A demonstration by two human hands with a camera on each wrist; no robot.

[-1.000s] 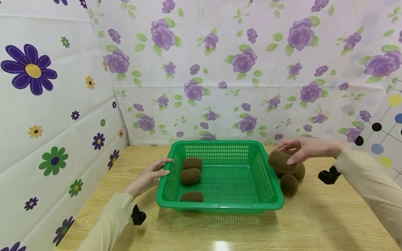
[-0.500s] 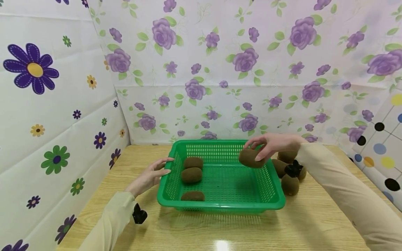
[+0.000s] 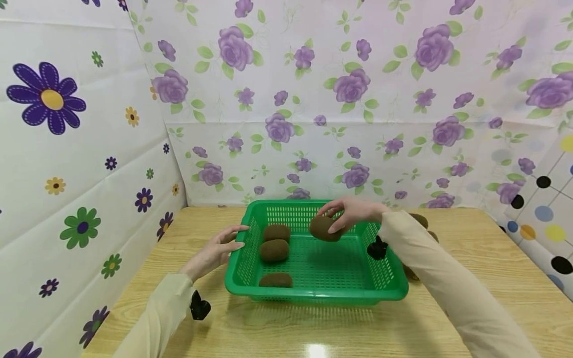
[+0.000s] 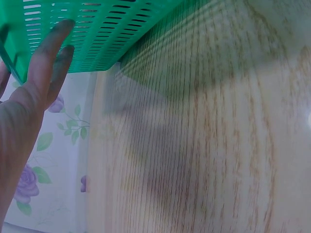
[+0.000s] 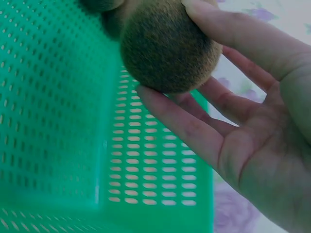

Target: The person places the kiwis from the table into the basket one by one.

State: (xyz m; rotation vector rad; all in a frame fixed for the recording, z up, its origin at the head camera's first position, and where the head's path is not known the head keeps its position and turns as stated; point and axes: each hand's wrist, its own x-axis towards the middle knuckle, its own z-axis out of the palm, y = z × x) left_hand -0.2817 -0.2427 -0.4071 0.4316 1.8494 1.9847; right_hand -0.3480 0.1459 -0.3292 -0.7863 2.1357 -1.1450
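Note:
My right hand [image 3: 351, 213] holds a brown fuzzy kiwi [image 3: 325, 228] between thumb and fingers, above the floor of a green plastic basket [image 3: 315, 293]. In the right wrist view the fingertips press the sides of the kiwi [image 5: 167, 48]. My left hand [image 3: 218, 252] grips the left rim of the basket, and in the left wrist view some of its fingers [image 4: 43, 63] lie along the slotted outer wall. Inside the basket at the left are two kiwis side by side [image 3: 274, 250] and another kiwi [image 3: 276, 280] near the front wall.
Right of the basket, several more kiwis [image 3: 420, 220] lie on the wooden table [image 3: 277, 330], partly hidden by the right sleeve [image 3: 447, 278]. A flowered backdrop [image 3: 286, 164] rises behind the table, and another patterned sheet [image 3: 89, 164] stands along the left.
My right hand has carried the kiwi leftward from the pile beside the basket, over the right rim, to above the basket's middle. The left hand has stayed at the left rim.

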